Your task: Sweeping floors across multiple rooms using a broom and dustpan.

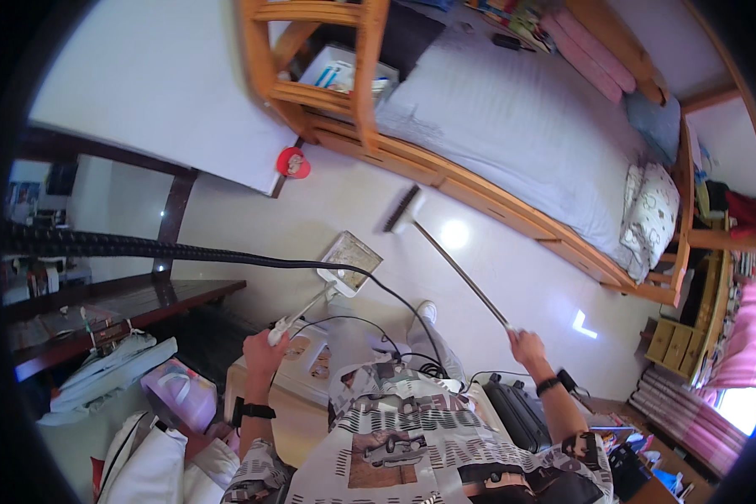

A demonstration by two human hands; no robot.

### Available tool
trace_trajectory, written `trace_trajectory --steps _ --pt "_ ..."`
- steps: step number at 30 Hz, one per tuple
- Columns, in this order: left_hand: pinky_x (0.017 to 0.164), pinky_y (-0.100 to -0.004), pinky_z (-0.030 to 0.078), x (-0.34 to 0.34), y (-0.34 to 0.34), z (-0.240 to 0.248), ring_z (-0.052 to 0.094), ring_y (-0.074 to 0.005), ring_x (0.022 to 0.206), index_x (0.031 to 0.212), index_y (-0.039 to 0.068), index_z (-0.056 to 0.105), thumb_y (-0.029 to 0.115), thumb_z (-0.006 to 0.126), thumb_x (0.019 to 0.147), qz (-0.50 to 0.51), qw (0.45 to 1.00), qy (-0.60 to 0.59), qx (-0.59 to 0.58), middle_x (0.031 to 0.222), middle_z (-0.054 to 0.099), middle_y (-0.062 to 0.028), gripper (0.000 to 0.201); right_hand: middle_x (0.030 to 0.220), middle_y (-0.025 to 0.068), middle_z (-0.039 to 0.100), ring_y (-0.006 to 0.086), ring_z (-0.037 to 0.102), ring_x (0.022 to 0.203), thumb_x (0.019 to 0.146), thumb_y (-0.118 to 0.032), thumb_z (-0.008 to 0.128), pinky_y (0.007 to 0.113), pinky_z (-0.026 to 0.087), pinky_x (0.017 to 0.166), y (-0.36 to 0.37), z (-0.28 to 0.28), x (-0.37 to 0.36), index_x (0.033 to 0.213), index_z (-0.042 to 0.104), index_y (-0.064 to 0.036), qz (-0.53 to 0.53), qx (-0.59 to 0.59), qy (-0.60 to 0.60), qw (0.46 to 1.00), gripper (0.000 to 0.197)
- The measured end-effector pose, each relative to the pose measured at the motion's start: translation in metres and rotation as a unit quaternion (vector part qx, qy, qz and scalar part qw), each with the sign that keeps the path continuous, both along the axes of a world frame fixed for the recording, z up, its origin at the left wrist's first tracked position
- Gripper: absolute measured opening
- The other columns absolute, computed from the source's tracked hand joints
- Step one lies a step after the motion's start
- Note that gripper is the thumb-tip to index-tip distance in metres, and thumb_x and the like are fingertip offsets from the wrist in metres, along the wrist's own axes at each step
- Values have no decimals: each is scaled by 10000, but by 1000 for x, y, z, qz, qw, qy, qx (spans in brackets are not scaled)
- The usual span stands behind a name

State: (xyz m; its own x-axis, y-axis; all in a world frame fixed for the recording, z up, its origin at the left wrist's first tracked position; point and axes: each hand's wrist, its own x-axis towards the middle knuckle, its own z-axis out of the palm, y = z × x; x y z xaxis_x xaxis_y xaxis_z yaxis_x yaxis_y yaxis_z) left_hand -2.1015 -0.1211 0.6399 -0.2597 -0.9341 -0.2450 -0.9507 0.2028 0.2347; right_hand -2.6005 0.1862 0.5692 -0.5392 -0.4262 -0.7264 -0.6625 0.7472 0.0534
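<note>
My left hand (265,353) is closed round the handle of a white dustpan (364,254). The pan lies on the pale floor in front of my feet, with some dirt on its inside. A black cable crosses in front of it. In my right hand (527,347) is the pole of a broom (458,267), gripped near its upper end. The broom's head, white with dark bristles, rests on the floor beyond the dustpan and to its right, apart from it.
A wooden bunk bed (445,175) runs along the far right. A small red bin (293,163) stands by the white wall's corner. On the left is a dark wooden bench (151,304); bags (181,395) lie below. A black suitcase (517,412) is by my right side.
</note>
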Motion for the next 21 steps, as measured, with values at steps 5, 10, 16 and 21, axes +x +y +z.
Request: trace_trajectory --steps 5,10,16,21 --pt "556 -447 462 28 -36 -28 583 -392 589 628 9 612 371 660 710 81 993 85 -2 596 578 -202 374 1014 222 606 371 588 962 911 -470 356 457 477 819 -249 -63 80 963 621 -20 66 -45 -35 996 524" --pt "559 -432 461 70 -105 -35 590 -379 592 650 3 622 355 665 720 142 979 140 44 603 584 -197 362 1020 213 611 362 588 979 907 -463 381 456 476 828 -421 -95 163 971 634 -18 110 -25 -42 993 516" --pt "528 -397 454 104 -182 -35 607 -348 578 678 -9 632 297 684 732 237 948 199 79 594 582 -192 315 952 189 618 364 599 879 930 -388 321 480 480 763 -337 -155 134 979 598 -63 279 31 -39 959 430" --pt "500 -375 441 115 -236 -64 605 -279 509 683 -17 629 272 685 744 220 960 153 82 567 574 -181 301 1209 235 507 390 508 1109 894 -351 352 497 402 931 -221 -163 69 1221 503 -128 75 289 -60 953 424"
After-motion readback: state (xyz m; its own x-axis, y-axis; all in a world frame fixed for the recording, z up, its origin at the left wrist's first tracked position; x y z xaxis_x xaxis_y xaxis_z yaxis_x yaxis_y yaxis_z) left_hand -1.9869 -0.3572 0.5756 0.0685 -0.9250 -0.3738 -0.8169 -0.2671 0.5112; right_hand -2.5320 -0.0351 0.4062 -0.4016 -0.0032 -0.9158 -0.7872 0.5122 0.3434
